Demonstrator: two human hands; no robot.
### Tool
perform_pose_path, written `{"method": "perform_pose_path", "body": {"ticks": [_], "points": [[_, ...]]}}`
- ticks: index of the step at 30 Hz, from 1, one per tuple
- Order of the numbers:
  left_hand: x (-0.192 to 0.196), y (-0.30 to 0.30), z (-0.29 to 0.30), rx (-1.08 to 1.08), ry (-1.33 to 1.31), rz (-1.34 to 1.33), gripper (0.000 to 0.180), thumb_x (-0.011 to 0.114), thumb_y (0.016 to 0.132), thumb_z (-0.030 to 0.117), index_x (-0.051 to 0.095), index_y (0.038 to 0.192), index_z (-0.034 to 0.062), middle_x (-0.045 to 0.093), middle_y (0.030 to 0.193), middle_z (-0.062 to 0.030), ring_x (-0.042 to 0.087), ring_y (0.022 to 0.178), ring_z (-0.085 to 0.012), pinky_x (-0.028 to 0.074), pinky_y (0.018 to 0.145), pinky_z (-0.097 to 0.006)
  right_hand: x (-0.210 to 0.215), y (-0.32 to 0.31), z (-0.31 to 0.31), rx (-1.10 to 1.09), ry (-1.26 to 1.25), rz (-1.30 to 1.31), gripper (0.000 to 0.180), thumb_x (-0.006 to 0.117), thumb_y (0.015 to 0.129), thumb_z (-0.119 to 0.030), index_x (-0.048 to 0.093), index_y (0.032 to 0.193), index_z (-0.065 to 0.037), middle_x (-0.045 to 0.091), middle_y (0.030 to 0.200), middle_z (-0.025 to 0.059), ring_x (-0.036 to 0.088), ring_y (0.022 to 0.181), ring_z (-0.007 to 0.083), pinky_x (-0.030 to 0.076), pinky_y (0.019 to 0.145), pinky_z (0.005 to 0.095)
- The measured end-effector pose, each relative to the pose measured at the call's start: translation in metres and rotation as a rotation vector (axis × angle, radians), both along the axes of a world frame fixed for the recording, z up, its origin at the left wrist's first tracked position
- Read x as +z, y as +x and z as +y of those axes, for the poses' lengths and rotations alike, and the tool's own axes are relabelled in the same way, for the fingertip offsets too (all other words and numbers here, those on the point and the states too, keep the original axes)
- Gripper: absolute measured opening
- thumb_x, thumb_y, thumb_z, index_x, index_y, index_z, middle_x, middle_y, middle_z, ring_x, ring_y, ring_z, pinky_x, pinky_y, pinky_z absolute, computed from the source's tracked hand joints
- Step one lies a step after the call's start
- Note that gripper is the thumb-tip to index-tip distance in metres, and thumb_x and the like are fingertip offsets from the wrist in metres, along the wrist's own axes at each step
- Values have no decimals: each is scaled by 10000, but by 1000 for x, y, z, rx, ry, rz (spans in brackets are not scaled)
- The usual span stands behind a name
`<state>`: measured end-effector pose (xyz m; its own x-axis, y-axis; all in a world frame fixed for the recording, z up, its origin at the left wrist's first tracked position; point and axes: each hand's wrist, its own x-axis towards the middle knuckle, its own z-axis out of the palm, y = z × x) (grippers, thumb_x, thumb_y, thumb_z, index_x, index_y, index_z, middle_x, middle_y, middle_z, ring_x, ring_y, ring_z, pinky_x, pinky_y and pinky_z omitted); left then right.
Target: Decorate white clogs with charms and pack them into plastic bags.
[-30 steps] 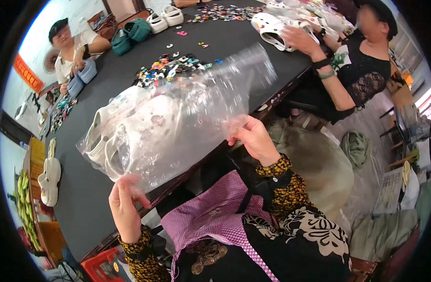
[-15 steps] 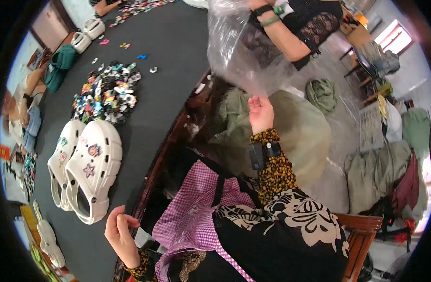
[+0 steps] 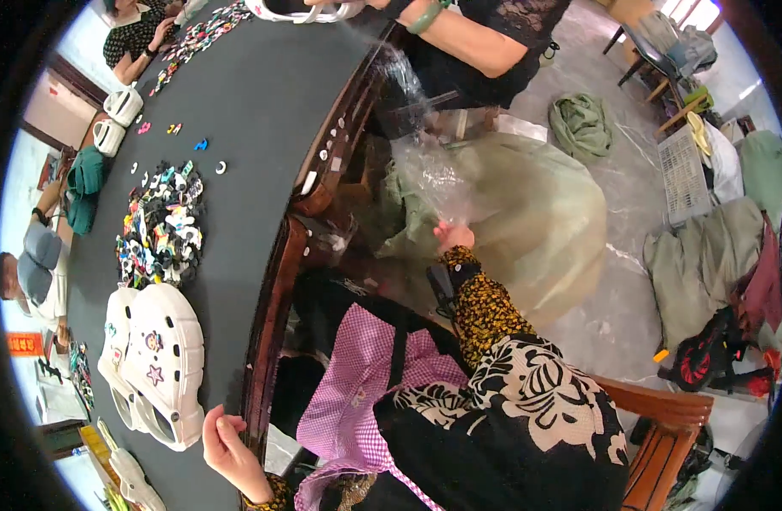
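Note:
Below the co-worker's arm, my right hand (image 3: 455, 236) is closed on a clear plastic bag (image 3: 434, 166) that stretches up toward that person. My left hand (image 3: 231, 450) hangs at the table's edge, fingers loosely bent and thumb apart, with nothing in it. Just beyond its fingertips a pair of white clogs (image 3: 171, 358) rests on the dark table, decorated with small charms, one of them a pink star. A heap of mixed colourful charms (image 3: 161, 226) lies right past the clogs.
At the top, a co-worker's hand holds another white shoe (image 3: 306, 10). Green clogs (image 3: 86, 189) and white clogs (image 3: 118, 115) stand along the far side. A large pale green sack (image 3: 536, 230) sits on the floor right of the table, and a wooden chair (image 3: 664, 417) is at lower right.
My right hand has drawn the plastic bag down and away from the co-worker's raised arm. A white shoe now shows at the top. The view has shifted; my left hand stays near the clogs.

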<state>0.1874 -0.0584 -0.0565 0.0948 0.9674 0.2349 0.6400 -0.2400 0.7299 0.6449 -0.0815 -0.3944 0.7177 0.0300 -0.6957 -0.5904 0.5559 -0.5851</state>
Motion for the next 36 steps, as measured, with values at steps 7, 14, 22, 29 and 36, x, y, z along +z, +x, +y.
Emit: {"method": "perform_pose_path", "body": {"ticks": [7,14,22,29,36], "points": [[-8,14,15,-105,82,195,147,523,938,31,618,998,-64,618,813,-144,588,650,-213,481,603,-309,-21,17,70,56,-167,-65,214,451,961,-109,431,1151,-11,590,1056,196,655,574,255,517,421,332],[-18,26,28,-90,207,339,118,532,874,16,638,887,-33,599,728,-148,550,608,-303,418,550,-381,-52,36,123,176,-255,-121,351,459,844,58,438,1185,-25,600,986,176,667,612,260,493,384,320],[-18,26,21,-5,236,374,108,528,785,40,619,770,-15,585,664,-131,537,576,-292,403,546,-386,-67,15,181,359,-360,-283,330,484,849,65,449,1175,25,624,902,190,682,632,259,567,455,351],[-19,32,34,-57,365,302,70,582,659,21,641,691,40,590,587,-82,552,502,-249,436,527,-358,-18,10,263,732,-188,-476,262,575,849,-17,548,1108,-50,618,965,161,620,727,278,472,567,404],[-16,27,28,-83,373,258,118,648,605,11,678,710,54,586,547,-40,544,442,-207,421,462,-311,252,4,306,1295,-24,-917,221,537,899,-104,604,1109,-89,606,1137,134,575,966,302,441,807,434]]}}
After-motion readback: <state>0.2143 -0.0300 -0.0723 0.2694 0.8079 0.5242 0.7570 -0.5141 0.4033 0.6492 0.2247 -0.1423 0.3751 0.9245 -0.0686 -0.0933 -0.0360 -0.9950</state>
